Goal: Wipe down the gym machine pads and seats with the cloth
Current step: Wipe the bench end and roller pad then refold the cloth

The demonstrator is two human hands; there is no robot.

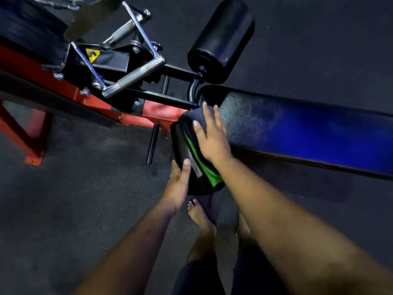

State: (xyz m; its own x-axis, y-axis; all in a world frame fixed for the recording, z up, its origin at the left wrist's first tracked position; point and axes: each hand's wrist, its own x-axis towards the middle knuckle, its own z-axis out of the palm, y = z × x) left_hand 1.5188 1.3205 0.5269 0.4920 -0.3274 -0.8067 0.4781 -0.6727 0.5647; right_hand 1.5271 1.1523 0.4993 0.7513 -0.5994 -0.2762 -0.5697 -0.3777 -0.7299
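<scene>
A black roller pad (180,141) sticks out at the near end of the gym machine. A dark cloth with green parts (198,162) is draped over it. My right hand (209,137) lies flat on the cloth with fingers spread and straight, pressing it onto the pad. My left hand (179,182) holds the near end of the same roller pad, thumb on top and fingers around its edge. A second black roller pad (223,39) stands farther away. The long black seat pad (297,133) runs off to the right.
The red machine frame (27,141) and black bracket with chrome handles (131,77) lie to the left. A short black peg (152,143) juts out below the frame. My bare feet (202,218) stand on the dark rubber floor (85,199) right beneath the pad.
</scene>
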